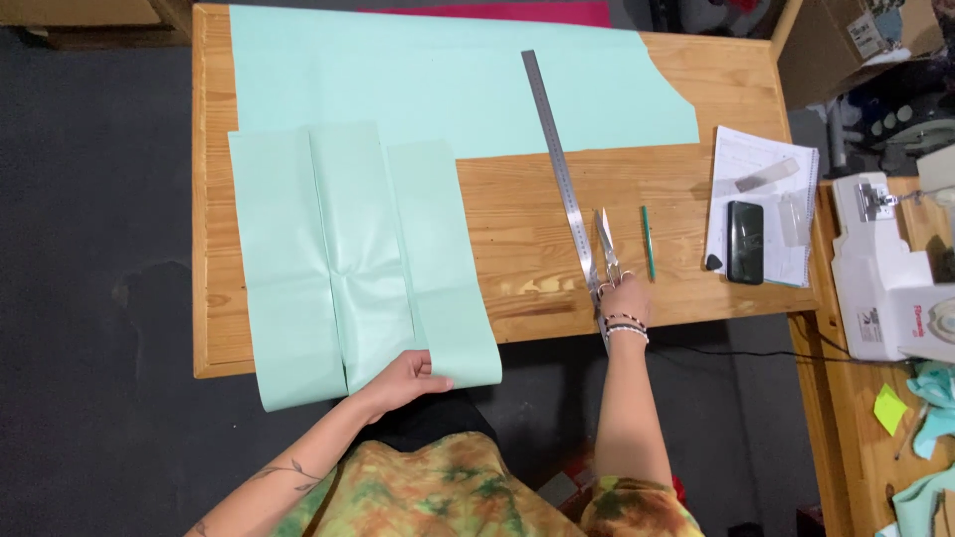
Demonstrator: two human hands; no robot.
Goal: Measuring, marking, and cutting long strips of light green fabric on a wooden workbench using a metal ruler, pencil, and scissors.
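Overhead view: seen from the head camera, a person in a tie-dyed shirt stood at the near edge of a wooden tabletop [517, 229].
Left hand: the left hand [403, 383] lay at the near end of the cut mint strips [358, 259], its grip closed lightly on the edge of the right-hand strip, where the strips hung over the tabletop's front edge.
Right hand: the right hand [625, 298], with beaded bracelets at the wrist, rested at the tabletop's front edge with its grip around the handles of the scissors [607, 249].
Scissors: they lay flat on the wood, blades pointed away from the person and close together, just beside the near end of the ruler.
Ruler: a long steel ruler [557, 164] ran at a slant from the large sheet to the front edge, its far end lying over the sheet.
Large sheet: a wide mint sheet [448, 80] covered the far half of the tabletop, its right corner cut in a curve.
Strips: three long pieces lay side by side at the left, overlapping slightly, their far ends touching the large sheet.
Pencil: a green pencil [648, 242] lay just right of the scissors, apart from them.
Paper and phone: a white paper sheet [761, 204] sat at the right end with a dark phone [745, 242] on it.
Sewing machine: a white sewing machine [890, 268] stood on a neighbouring table to the right.
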